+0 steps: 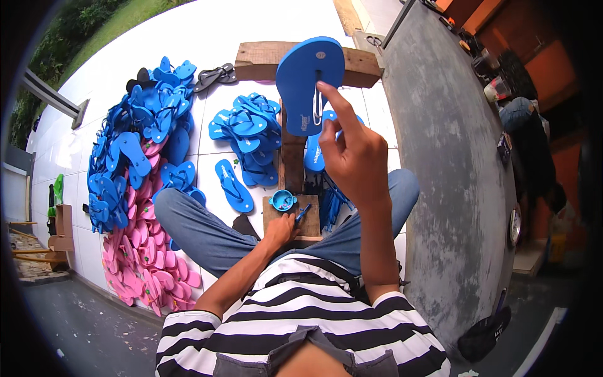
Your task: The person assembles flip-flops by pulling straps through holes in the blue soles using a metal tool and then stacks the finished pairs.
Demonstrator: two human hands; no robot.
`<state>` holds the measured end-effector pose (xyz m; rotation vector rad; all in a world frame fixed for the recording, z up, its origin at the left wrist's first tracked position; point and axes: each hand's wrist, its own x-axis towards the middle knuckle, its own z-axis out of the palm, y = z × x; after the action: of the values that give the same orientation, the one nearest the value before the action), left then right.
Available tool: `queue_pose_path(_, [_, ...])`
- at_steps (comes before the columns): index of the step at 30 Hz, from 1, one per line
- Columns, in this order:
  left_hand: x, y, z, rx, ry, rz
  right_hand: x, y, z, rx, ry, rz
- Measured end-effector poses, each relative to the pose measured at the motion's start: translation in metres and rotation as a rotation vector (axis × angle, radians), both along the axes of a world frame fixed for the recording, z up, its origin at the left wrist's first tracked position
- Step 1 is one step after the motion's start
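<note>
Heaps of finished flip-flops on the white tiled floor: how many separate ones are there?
3: a big blue heap far left, a pink heap below it, and a smaller blue heap at centre. More may be hidden.

Right hand (350, 154) raised high in front of chest, forearm near vertical, back of hand toward camera. Index finger straight, pointing up-left; other fingers (328, 139) curled, pinching. Left hand (282, 227) low between the knees, arm stretched forward from lower left, fingers closed in a loose grip.
</note>
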<state>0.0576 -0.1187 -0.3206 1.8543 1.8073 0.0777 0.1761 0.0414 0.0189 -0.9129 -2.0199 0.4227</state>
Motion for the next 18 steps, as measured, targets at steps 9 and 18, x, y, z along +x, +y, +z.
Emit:
queue_pose_path(9, [-0.001,0.001,-0.023,0.011,-0.047,-0.018,0.002,0.009,-0.011,-0.007,0.099,0.071])
queue_pose_path(18, [-0.001,0.006,0.058,0.018,-0.576,0.131,0.001,0.007,-0.021,-0.152,0.105,0.123])
